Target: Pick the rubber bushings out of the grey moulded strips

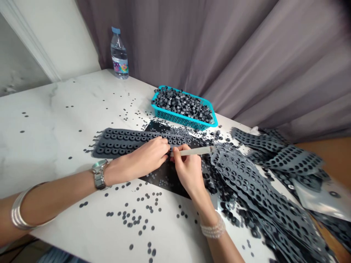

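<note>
The left forearm point(63, 186) lay low across the table from the left side, wrist bent slightly, with the left hand point(148, 155) curled palm-down over a grey rubber strip point(120, 142) punched with rows of rings. Its fingers point(161, 144) were bent down on the strip; could not tell if they pinched anything. The right hand point(188, 171) came up from the bottom, wrist raised, thumb and fingers closed on a pale stick point(194, 151), which lay nearly level and pointed right. Its left end was just beside the left fingertips. Both hands were close together above a black sheet point(164, 180) under the strip. A metal wristwatch point(99, 174) and silver bangle point(20, 208) were on the left arm, a pearl bracelet point(213, 228) on the right wrist. A heap of punched grey sheets point(263, 186) lay right of the hands, a teal plastic basket point(183, 122) of dark rubber rings beyond them, and small black discs point(137, 219) were scattered over the white marble table point(49, 113).
</note>
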Demonstrator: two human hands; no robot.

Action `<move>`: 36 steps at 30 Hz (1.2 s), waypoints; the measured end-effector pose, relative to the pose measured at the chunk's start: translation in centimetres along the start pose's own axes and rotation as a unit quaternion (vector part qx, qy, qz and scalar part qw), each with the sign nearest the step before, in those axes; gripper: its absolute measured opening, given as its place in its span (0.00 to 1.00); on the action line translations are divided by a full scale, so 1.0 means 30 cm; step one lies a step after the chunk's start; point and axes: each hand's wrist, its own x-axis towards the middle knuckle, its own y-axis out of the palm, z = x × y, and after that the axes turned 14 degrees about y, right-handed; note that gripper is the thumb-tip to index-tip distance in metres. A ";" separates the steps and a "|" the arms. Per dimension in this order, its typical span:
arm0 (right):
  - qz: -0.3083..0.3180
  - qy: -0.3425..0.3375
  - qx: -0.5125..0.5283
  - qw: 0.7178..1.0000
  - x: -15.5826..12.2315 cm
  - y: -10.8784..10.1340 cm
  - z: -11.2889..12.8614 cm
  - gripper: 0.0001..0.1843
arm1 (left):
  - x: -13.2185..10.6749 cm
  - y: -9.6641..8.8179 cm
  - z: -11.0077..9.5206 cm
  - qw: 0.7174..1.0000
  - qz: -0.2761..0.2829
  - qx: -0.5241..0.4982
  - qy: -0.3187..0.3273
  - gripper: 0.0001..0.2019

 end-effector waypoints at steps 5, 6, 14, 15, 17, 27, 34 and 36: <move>-0.016 -0.022 -0.042 0.999 0.009 0.009 0.026 0.14 | -0.003 -0.076 -0.041 0.992 -0.105 -0.028 -0.062 0.12; -0.013 -0.018 -0.038 0.999 0.011 0.009 0.027 0.14 | -0.008 -0.103 -0.044 0.981 -0.158 -0.054 -0.096 0.11; -0.025 0.026 0.041 0.998 0.014 -0.018 -0.014 0.19 | -0.040 -0.176 0.000 0.735 -0.259 -0.554 -0.293 0.08; -0.035 0.026 0.041 0.998 0.015 -0.027 -0.023 0.19 | -0.041 -0.164 0.006 0.699 -0.245 -0.602 -0.298 0.07; -0.054 0.029 0.028 0.998 0.018 -0.044 -0.042 0.20 | -0.040 -0.144 0.014 0.642 -0.235 -0.663 -0.306 0.06; -0.091 0.026 -0.003 0.996 0.029 -0.076 -0.056 0.19 | -0.040 -0.138 0.028 0.537 -0.214 -0.761 -0.294 0.10; 0.026 0.053 0.132 0.990 0.007 -0.013 -0.004 0.18 | -0.031 -0.142 0.016 0.751 -0.215 -0.562 -0.271 0.09; 0.036 0.052 0.113 0.992 0.007 -0.003 -0.003 0.18 | -0.030 -0.128 0.005 0.886 -0.167 -0.371 -0.221 0.09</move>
